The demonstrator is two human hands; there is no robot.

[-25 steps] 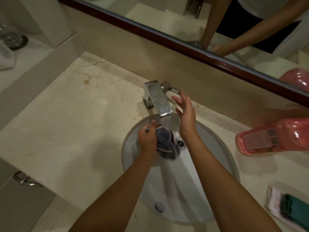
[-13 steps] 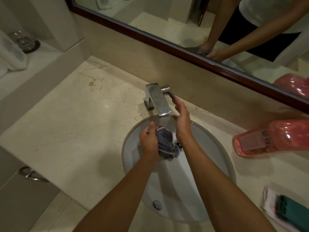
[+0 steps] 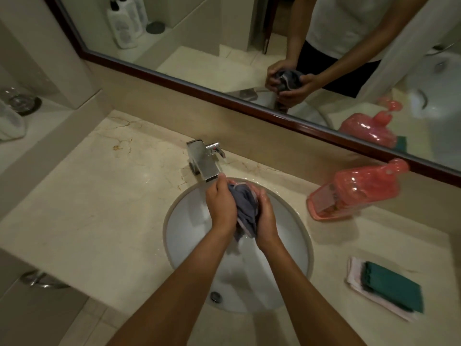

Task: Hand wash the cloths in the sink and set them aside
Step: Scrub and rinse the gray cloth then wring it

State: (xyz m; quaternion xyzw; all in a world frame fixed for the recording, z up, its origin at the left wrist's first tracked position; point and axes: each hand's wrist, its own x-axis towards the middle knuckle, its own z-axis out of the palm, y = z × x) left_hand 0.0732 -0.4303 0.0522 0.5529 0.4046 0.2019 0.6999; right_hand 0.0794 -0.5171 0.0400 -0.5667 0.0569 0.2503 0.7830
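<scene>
Centrally, left hand [image 3: 220, 204] and right hand [image 3: 265, 216] squeeze 1 bunched grey cloth [image 3: 245, 209] between them, fingers curled round it, under the faucet [image 3: 203, 161]. White sink [image 3: 184, 221]: no cloth inside. Lower right: folded cloths [image 3: 389, 285] on the counter [image 3: 99, 208]; pink bottle [image 3: 356, 191] lies above them.

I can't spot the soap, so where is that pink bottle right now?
In the head view, the pink bottle lies on its side on the countertop, right of the sink, just below the mirror and behind the folded cloths.
</scene>
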